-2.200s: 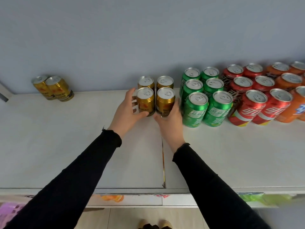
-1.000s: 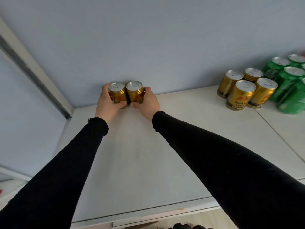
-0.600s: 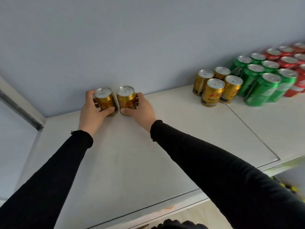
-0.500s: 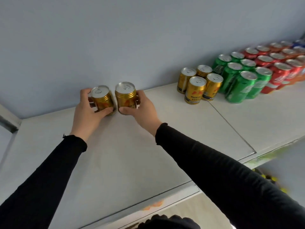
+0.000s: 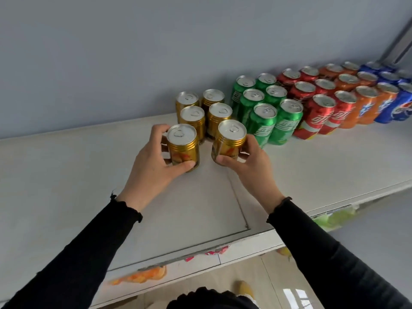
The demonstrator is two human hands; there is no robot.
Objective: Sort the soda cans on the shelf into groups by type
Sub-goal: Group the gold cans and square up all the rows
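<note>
The left hand (image 5: 151, 168) grips one gold can (image 5: 183, 148) and the right hand (image 5: 249, 168) grips another (image 5: 229, 141), both on the shelf (image 5: 66, 186) just before four gold cans (image 5: 201, 110). Right of those stand green (image 5: 265, 108), red (image 5: 312, 101), orange (image 5: 361, 94) and blue cans (image 5: 396, 94).

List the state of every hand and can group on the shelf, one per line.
left hand: gripping a gold can, upright
right hand: gripping a second gold can, upright
four gold cans: upright, grouped, unopened
green cans: upright, grouped
red cans: upright, grouped
orange cans: upright, grouped
blue cans: upright, at far right
</note>
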